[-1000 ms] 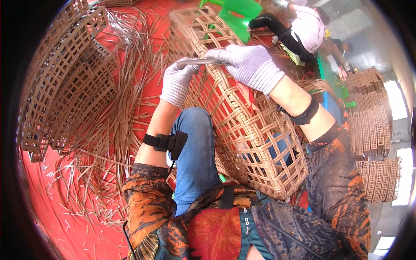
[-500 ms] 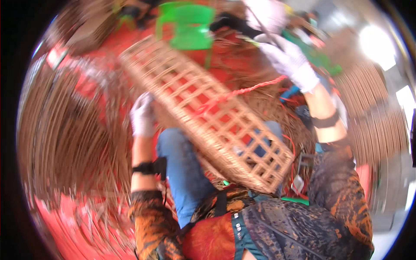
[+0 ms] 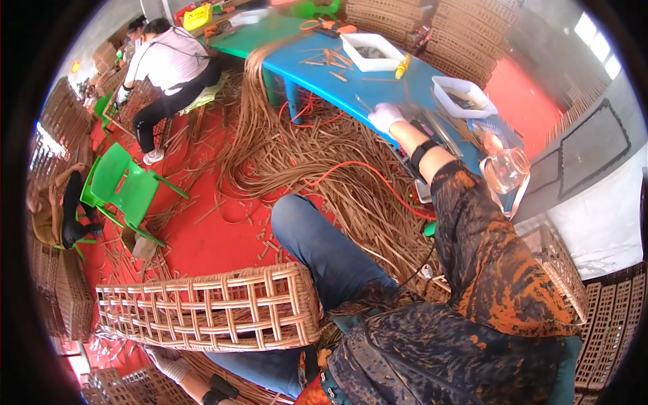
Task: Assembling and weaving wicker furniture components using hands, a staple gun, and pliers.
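A long woven rattan basket [image 3: 209,307] with an open lattice side lies across my lap, its near end against my body. My left hand [image 3: 169,364], in a white glove, is at the basket's lower edge; its fingers are partly hidden, so I cannot tell whether they grip. My right arm reaches out to the blue table [image 3: 324,71]. There my gloved right hand [image 3: 386,117] is closed at the table's near edge, by a thin object too small to name. Tools lie in a dark tray [image 3: 432,135] beside that wrist.
White tubs [image 3: 371,52] and a yellow-handled tool [image 3: 403,66] stand on the table. A clear plastic jar [image 3: 507,169] is at its right end. Long rattan strips [image 3: 317,162] heap below. Left are a green chair [image 3: 125,182] and a seated person [image 3: 175,61]; basket stacks [image 3: 466,34] rise behind.
The view has swung toward the blue table. My right hand has gone from above the basket to the table's edge. The basket now lies more crosswise to my left.
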{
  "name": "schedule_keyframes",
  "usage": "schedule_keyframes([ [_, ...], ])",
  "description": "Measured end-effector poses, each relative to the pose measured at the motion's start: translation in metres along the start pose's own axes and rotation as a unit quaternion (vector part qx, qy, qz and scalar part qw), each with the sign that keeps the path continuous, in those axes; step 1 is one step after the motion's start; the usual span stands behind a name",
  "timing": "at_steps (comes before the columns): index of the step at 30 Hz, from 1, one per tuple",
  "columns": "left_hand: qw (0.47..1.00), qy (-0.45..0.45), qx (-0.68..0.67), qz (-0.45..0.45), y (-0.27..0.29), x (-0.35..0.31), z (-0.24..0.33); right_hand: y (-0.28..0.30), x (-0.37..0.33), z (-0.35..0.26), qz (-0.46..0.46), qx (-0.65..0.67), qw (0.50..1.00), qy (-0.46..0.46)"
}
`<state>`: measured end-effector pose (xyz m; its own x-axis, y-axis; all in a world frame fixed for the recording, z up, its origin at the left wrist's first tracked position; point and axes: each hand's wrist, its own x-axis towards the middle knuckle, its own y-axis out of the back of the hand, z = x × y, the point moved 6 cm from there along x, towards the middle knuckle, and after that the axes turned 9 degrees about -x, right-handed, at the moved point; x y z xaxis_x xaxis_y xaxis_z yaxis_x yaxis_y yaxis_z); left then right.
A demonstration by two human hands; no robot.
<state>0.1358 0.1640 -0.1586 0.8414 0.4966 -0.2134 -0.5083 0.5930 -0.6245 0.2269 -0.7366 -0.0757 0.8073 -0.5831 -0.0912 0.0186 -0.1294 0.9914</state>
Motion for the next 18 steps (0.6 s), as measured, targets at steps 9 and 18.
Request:
schedule_keyframes([
  [9,0.989,0.0,0.111,0.098,0.02,0.02,0.03,0.092,0.002,0.027,0.178,0.026,0.981,-0.078],
  [18,0.998,0.06,-0.024,-0.019,-0.061,-0.042,0.014,0.039,-0.107,0.042,0.164,-0.202,0.965,-0.029],
])
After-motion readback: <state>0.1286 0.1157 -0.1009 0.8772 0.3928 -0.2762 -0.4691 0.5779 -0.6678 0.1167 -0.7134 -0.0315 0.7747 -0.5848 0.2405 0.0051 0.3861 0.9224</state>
